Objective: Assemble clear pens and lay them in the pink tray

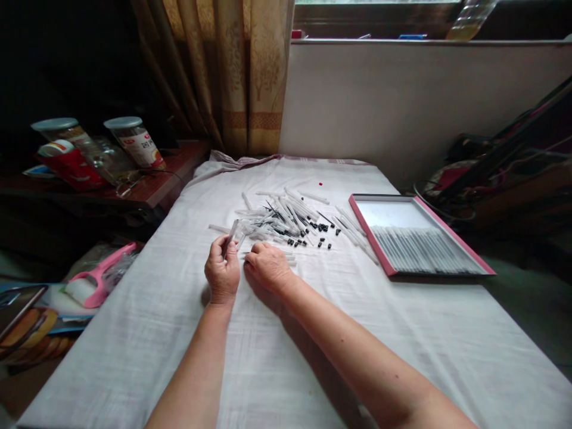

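My left hand (222,271) is closed round a clear pen (231,232) held upright above the cloth; it may be more than one. Low over the table just to its right, my right hand (269,265) has its fingers curled together, and what they pinch is hidden. Beyond both hands spreads a loose heap of clear pen barrels (290,211) and dark refills. Several small black caps (322,227) lie along the right side of this heap. A few more barrels (357,235) rest between the heap and a pink-edged box.
The pink-edged box (453,223) holds a row of assembled-looking pens (424,250). A white cloth (277,357) covers the table. On the left, a side table carries jars (136,146), and a pink-handled tool (100,277) lies lower down. A curtain (250,71) hangs behind.
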Demonstrator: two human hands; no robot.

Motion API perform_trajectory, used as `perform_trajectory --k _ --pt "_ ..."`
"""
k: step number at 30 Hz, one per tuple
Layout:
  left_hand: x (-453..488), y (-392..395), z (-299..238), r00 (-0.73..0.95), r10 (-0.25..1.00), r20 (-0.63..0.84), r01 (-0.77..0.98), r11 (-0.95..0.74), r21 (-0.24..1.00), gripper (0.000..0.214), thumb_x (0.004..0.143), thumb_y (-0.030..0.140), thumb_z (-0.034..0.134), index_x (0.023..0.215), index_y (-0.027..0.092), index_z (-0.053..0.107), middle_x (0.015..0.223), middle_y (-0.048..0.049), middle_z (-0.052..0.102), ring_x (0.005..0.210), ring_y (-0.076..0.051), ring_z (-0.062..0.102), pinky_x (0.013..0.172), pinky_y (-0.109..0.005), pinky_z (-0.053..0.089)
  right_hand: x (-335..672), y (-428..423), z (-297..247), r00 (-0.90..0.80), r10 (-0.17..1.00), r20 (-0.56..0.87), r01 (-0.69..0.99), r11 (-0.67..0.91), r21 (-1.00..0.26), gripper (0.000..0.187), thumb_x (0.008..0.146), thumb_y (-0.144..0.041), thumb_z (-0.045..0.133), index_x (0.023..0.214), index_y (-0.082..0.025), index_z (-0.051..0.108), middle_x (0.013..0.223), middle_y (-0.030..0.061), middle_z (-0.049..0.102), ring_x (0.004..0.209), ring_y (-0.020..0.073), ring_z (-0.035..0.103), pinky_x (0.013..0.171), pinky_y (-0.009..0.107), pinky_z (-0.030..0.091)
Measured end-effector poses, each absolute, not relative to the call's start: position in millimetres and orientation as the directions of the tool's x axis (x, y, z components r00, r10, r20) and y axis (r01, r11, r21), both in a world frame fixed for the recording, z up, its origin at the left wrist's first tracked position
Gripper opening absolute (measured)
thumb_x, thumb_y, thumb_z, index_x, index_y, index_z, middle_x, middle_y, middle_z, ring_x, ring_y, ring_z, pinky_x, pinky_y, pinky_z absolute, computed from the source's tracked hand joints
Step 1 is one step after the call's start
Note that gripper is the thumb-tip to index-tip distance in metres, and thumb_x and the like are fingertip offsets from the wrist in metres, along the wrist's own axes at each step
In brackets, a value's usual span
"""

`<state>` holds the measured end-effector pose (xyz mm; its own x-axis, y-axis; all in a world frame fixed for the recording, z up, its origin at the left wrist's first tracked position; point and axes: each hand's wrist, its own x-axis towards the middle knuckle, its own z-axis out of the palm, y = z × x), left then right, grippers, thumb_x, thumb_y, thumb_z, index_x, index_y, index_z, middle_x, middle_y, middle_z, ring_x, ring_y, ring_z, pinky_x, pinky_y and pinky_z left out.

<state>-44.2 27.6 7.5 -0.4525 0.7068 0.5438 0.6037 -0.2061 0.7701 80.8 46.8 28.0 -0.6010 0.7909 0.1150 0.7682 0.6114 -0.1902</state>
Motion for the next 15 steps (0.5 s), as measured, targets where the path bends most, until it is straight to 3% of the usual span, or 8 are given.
perform_trajectory --k 4,6,8,10,12,15 --pt "-41.6 26.3 5.2 -0.387 0.720 0.576 0.651 -0.229 0.724 0.023 0.092 0.033 0.050 0.106 0.017 0.060 0.091 -0.0073 0.074 0.081 -0.017 0.071 0.073 -0.028 0.055 78.6 52.0 23.3 -0.602 0.786 0.141 0.759 0.618 -0.205 0.023 0.093 -0.022 0.047 0.098 -0.017 0.069 0.098 0.0122 0.067 0.091 0.0227 0.060 0.077 0.032 0.045" --pt "-38.3 24.4 4.0 -0.325 0.718 0.616 0.688 -0.267 0.675 0.024 0.093 0.032 0.050 0.107 0.016 0.061 0.093 -0.0086 0.074 0.084 -0.018 0.071 0.077 -0.030 0.055 85.8 53.8 20.1 -0.549 0.816 0.184 0.751 0.577 -0.320 0.023 0.093 -0.022 0.046 0.099 -0.018 0.067 0.096 0.0108 0.069 0.088 0.0211 0.061 0.077 0.031 0.045" --pt "-32.6 21.2 3.6 -0.249 0.711 0.658 0.718 -0.320 0.617 0.023 0.094 0.031 0.051 0.108 0.016 0.061 0.096 -0.0091 0.074 0.086 -0.018 0.071 0.079 -0.030 0.056 101.1 53.8 17.4 -0.427 0.874 0.231 0.693 0.480 -0.538 0.020 0.092 -0.023 0.047 0.097 -0.019 0.066 0.092 0.0082 0.070 0.083 0.0192 0.062 0.077 0.030 0.046" --pt "-23.9 16.8 4.0 -0.145 0.712 0.687 0.734 -0.389 0.557 0.022 0.094 0.030 0.051 0.108 0.017 0.062 0.097 -0.0088 0.073 0.088 -0.018 0.071 0.081 -0.030 0.056 124.6 51.0 16.0 -0.271 0.935 0.228 0.508 0.340 -0.791 0.017 0.087 -0.024 0.052 0.092 -0.019 0.066 0.087 0.0058 0.071 0.078 0.0173 0.062 0.074 0.029 0.047" --pt "-12.8 11.4 4.8 -0.008 0.725 0.689 0.734 -0.464 0.496 0.021 0.094 0.027 0.051 0.109 0.019 0.063 0.098 -0.0083 0.073 0.089 -0.018 0.070 0.083 -0.031 0.056 153.0 44.5 16.2 -0.143 0.983 0.114 0.243 0.147 -0.959 0.017 0.081 -0.028 0.056 0.089 -0.018 0.066 0.081 0.0044 0.069 0.069 0.0153 0.061 0.065 0.027 0.047" --pt "4.2 3.9 5.7 0.172 0.734 0.657 0.716 -0.551 0.429 0.021 0.094 0.025 0.051 0.110 0.021 0.064 0.098 -0.0078 0.074 0.089 -0.019 0.069 0.083 -0.033 0.055 192.4 28.3 18.9 -0.050 0.997 -0.054 -0.047 -0.057 -0.997 0.027 0.072 -0.034 0.064 0.093 -0.018 0.066 0.080 0.0036 0.069 0.061 0.0124 0.056 0.050 0.021 0.040"
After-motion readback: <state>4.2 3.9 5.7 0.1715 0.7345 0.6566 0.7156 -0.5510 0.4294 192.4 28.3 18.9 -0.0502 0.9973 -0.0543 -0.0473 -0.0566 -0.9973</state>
